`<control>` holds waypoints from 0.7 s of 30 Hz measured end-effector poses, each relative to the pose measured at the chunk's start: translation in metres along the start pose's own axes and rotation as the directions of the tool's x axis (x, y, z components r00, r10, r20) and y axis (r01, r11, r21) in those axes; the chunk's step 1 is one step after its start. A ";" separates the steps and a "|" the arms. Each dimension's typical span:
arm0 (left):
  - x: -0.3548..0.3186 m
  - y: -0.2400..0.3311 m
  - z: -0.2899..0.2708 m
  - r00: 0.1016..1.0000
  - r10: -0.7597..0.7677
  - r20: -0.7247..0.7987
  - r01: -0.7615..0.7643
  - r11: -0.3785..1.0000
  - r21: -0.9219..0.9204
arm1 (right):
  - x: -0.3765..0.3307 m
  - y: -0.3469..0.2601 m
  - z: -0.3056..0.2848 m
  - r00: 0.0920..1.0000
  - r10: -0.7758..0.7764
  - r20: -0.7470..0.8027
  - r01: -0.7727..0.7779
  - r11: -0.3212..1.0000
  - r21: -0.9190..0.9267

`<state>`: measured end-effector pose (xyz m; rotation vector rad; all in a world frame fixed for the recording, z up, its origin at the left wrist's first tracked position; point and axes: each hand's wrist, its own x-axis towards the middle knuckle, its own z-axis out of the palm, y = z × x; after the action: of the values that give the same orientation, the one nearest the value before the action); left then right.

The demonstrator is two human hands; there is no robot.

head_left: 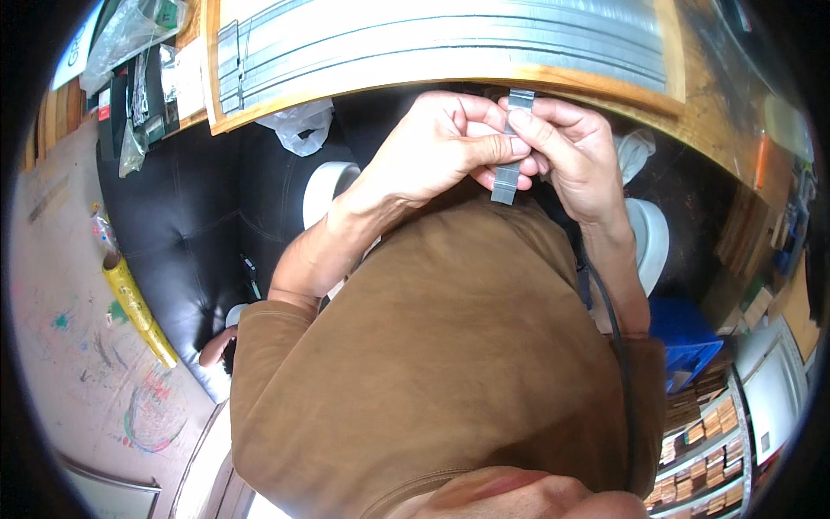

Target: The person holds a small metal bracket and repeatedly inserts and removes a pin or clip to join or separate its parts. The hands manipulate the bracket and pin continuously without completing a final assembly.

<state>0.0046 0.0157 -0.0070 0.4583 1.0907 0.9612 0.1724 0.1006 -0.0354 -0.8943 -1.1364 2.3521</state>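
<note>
Just off the near edge of a wood-framed tray (673, 48), I hold a short, flat grey strip (505, 188) in front of my body. It is marked off into segments and stands nearly upright in the view. My left hand (454, 138) pinches its middle between thumb and fingers. From the other side my right hand (577, 143) grips the upper part, its thumb lying across the face. Fingers of both hands cover part of the strip. Long grey strips (450, 39) lie side by side in the tray.
White plastic bags (300, 127) hang below the tray's left side. A black padded seat (194, 190) is at the left, with a yellow roll (138, 307) beyond it. At the right stand a blue crate (683, 342) and shelves of small wooden pieces (713, 424).
</note>
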 end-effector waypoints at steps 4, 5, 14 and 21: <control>0.004 -0.002 -0.001 1.000 0.012 0.014 -0.011 1.000 -0.026 | 0.002 -0.002 0.002 1.000 -0.010 -0.030 0.009 1.000 -0.004; 0.005 -0.003 -0.001 1.000 0.013 0.017 -0.012 0.999 -0.039 | 0.002 -0.003 0.004 0.999 -0.006 -0.039 0.005 1.000 -0.019; 0.010 -0.007 -0.001 0.998 0.041 0.039 -0.037 0.995 -0.093 | 0.004 0.002 -0.001 0.998 -0.029 -0.050 0.029 1.000 -0.011; 0.007 -0.005 -0.005 0.996 0.069 0.064 -0.064 0.996 -0.066 | 0.002 -0.001 0.009 0.998 -0.008 -0.067 0.013 0.997 0.077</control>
<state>0.0036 0.0186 -0.0167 0.4736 0.9878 1.0296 0.1644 0.0972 -0.0315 -0.9292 -1.0147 2.3229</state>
